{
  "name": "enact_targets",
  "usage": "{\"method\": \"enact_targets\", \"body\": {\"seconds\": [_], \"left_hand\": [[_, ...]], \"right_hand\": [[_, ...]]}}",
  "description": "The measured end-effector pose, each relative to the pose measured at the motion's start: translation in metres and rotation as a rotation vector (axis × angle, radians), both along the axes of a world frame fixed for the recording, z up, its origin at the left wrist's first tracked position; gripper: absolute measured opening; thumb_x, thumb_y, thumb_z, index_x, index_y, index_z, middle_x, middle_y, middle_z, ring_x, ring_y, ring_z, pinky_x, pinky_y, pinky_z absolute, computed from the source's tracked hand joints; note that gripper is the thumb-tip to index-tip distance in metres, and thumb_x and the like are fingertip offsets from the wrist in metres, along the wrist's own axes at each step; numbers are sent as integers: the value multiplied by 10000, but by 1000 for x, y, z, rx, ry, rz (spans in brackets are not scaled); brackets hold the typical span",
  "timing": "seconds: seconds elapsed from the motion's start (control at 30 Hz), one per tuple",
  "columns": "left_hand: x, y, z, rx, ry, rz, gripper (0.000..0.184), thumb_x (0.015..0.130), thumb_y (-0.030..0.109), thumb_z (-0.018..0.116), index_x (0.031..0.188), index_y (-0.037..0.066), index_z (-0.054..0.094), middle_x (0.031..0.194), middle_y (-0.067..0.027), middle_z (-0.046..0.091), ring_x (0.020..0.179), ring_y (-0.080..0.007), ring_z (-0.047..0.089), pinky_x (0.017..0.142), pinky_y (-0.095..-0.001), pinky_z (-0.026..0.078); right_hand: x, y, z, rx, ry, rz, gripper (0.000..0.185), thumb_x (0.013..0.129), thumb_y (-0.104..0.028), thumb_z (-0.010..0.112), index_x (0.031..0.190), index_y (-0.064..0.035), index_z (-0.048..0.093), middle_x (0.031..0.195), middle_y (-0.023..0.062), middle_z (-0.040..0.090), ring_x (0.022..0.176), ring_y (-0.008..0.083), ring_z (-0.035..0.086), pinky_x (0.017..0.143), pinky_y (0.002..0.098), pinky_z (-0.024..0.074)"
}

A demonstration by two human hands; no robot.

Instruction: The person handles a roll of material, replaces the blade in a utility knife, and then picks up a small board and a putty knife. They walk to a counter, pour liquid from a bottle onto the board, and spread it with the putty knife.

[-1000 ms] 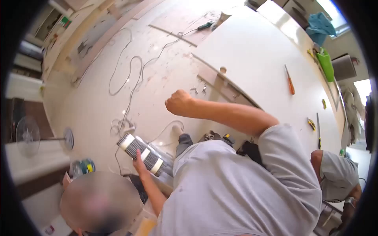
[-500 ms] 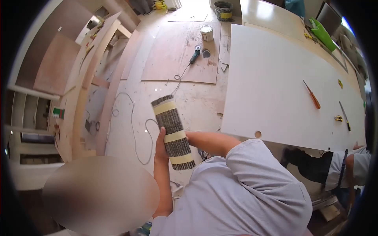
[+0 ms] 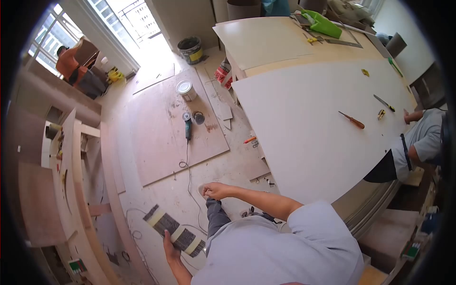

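A dark, ridged bundle with cream bands [image 3: 176,231] is at the lower left, tilted down to the right. My left hand [image 3: 171,247] holds its lower side, the thumb lying over it. My right hand [image 3: 216,191] is closed above and to the right of the bundle, apart from it, over my lower leg and foot. Whether something small is inside its fingers cannot be seen. Beyond my hands, a green angle grinder [image 3: 188,129] lies on a wooden board [image 3: 159,137], its cord running toward me. A lidded can [image 3: 186,90] stands near it.
To the right, a large white panel [image 3: 304,128] bears a screwdriver [image 3: 352,119] and other tools. A co-worker in grey [image 3: 425,135] is at its right edge; another in orange [image 3: 71,64] is far left. A black bucket [image 3: 191,50] stands behind. Wooden framing [image 3: 78,190] runs along the left.
The view has swung toward the balcony. My right hand, half hidden behind the bundle half a second ago, is now away from it. The bundle sits lower and more tilted in my left hand.
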State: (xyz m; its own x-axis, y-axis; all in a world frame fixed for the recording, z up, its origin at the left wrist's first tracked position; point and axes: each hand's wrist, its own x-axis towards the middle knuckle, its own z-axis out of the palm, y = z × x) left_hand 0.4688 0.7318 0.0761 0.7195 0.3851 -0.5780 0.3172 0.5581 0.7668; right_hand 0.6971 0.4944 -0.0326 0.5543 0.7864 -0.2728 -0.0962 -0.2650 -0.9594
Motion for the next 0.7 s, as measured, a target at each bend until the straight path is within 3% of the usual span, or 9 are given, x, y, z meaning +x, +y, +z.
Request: {"method": "enact_targets", "body": {"seconds": [0.1,0.17,0.23,0.3,0.4,0.5,0.57,0.67,0.7], "left_hand": [[134,30,17,121,-124,-404,423,900,254,610,1213,-15,519,1080,-95,629,987,-229,611,843,-357,497],[218,46,19,413,-106,-655,491,823,249,695,1193,-33,538,1090,-105,637,981,-222,617,847,-344,485],[302,42,28,596,-106,-951,573,754,248,749,1207,-31,537,1108,-142,644,993,-234,622,868,-326,466],[359,25,41,866,-149,-1104,610,710,256,778,1226,28,544,1090,-143,646,998,-271,617,876,-341,455],[425,5,45,1328,-440,-1275,641,656,271,803,1230,119,563,1078,-115,631,1008,-299,586,893,-381,428],[484,-20,51,1446,-743,-1386,666,617,269,803,1230,172,561,1074,-73,603,1028,-279,549,927,-404,394],[523,-43,55,1480,-883,-1495,593,680,210,747,1240,193,552,1155,-84,566,1132,-266,500,962,-424,361],[588,-79,52,1590,-1160,-1541,526,716,141,682,1223,200,555,1178,-88,551,1154,-265,491,1004,-440,334],[611,-88,53,1606,-1219,-1508,522,720,123,666,1223,202,552,1184,-87,547,1165,-262,485,1020,-447,320]], "right_hand": [[43,22,3,-15,-207,78,233,889,-191,510,973,-22,647,665,94,616,543,189,581,508,321,467],[78,20,45,-163,53,103,260,902,-238,531,971,-23,660,660,95,611,538,176,578,498,310,461],[99,10,67,-177,124,-93,279,908,-271,550,995,-29,655,669,95,603,530,161,570,485,299,454],[119,1,127,-235,88,-162,275,921,-251,552,1004,-2,633,682,47,575,605,103,549,568,256,451],[143,-16,200,-113,146,-393,289,924,-263,558,1083,-28,614,766,27,578,669,90,549,621,242,458],[174,-46,216,107,50,-726,314,906,-261,612,1129,-40,612,860,19,595,702,74,537,655,228,468],[199,-67,215,138,53,-990,381,907,-280,615,1202,-44,572,866,17,578,741,83,535,673,244,470],[256,-89,219,-206,-302,-1008,467,886,-324,641,1243,-41,541,927,48,561,795,110,536,717,266,469],[279,-91,218,-275,-312,-954,496,874,-346,651,1246,-38,540,957,60,552,813,131,536,735,277,466]]}}
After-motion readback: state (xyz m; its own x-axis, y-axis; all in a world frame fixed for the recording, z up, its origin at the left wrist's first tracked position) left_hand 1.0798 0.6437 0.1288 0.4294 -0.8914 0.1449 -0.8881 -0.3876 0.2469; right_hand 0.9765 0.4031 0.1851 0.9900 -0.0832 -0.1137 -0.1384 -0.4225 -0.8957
